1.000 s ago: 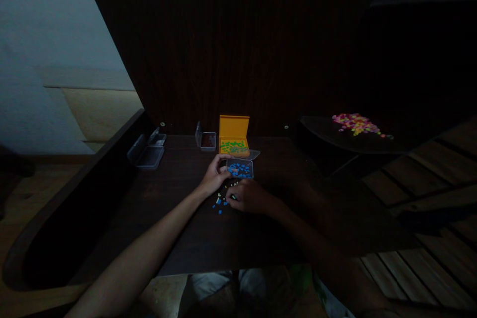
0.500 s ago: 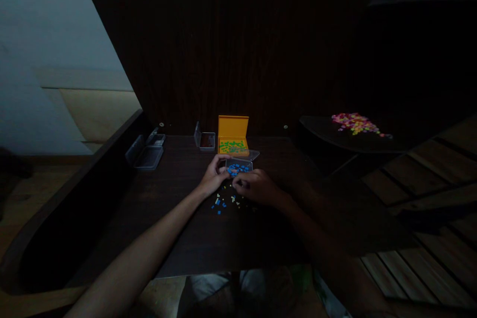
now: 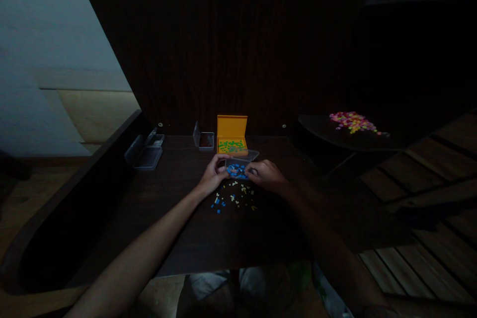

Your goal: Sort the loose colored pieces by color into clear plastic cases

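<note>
While a left hand grips the left edge of a clear plastic box, thumb toward its blue pieces, a right hand reaches in at the opposite end with its fingers drawn together. Whether those fingers pinch a piece cannot be told. The box sits at the middle of a dark wooden table, its transparent lid tipped back toward a yellow box of green pieces. Nearer the person, pale pieces lie scattered, with a few loose blue pieces at their left.

A knock from the right knuckles, or a tilt from the left grip, could spill the blue pieces among the pale ones. With the colours lying so close together, a pale piece could be picked up by mistake in the poor light; a shove on the lid might jar the yellow box.

Fingers cover both ends of the clear box, and its underside is out of sight, so whether it rests on the table or is lifted slightly is unclear. Shadow swallows much of the right forearm, and the pieces are too small for their shapes to be read.
</note>
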Available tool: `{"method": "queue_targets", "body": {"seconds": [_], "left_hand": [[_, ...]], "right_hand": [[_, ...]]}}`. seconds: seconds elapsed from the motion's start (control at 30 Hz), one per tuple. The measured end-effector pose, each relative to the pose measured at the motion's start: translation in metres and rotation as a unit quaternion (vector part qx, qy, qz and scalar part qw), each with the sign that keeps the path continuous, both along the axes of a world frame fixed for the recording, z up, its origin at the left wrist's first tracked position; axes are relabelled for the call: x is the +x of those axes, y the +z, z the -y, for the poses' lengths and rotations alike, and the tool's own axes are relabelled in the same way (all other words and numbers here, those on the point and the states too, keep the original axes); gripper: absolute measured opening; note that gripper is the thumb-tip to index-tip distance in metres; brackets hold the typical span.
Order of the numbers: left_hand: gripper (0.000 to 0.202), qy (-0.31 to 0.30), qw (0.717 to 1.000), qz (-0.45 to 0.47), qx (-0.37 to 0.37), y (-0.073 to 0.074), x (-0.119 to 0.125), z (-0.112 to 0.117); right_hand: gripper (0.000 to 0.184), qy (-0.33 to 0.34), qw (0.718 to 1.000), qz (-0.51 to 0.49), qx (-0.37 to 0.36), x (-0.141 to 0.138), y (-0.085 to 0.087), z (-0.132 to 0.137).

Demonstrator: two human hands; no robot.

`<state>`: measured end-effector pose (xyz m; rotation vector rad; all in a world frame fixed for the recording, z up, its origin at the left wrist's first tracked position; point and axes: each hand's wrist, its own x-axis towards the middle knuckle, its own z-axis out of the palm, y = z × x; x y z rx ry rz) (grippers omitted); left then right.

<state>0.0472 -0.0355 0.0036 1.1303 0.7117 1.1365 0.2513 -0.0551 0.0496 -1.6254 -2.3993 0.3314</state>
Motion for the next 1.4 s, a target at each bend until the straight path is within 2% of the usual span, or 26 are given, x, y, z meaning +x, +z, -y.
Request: {"method": "queue_targets", "body": {"seconds": [0.2,0.57,0.87,0.97,1.07,1.13,1.23,1.4], "left_hand": [[0.045,0.003,1.0,0.003,0.01,0.001,0.001,0.0],[0.047,0.004,1.0,-0.002,-0.002,0.0,0.001,0.0],[0.047,0.002,1.0,-0.012,-0.004,0.002,0.0,0.001],[0.047,0.007,1.0,-0.011,-0.002,0.002,0.0,0.001],[0.046,0.019,1.0,-0.013,0.002,0.002,0.001,0.001],[0.046,0.022,1.0,-0.016,0.002,0.002,0.001,0.001],[0.046,0.021,1.0,-0.014,0.001,0.002,0.001,0.001],[0.048,0.018,1.0,-0.003,-0.008,0.001,0.001,0.001]], "right_hand": [[0.018,0.005,1.0,0.015,0.006,-0.002,-0.001,-0.001],[0.026,0.023,0.998,-0.061,0.007,0.008,0.002,0.0],[0.027,0.037,0.997,-0.065,-0.002,0.009,0.004,0.001],[0.026,0.064,0.993,-0.101,-0.007,0.008,0.006,0.005],[0.022,0.123,0.985,-0.119,0.011,0.0,0.006,0.014],[0.02,0.158,0.982,-0.104,0.025,-0.008,0.005,0.02],[0.018,0.184,0.982,-0.051,0.004,-0.019,0.004,0.028],[0.018,0.189,0.981,0.015,-0.045,-0.025,0.002,0.03]]}}
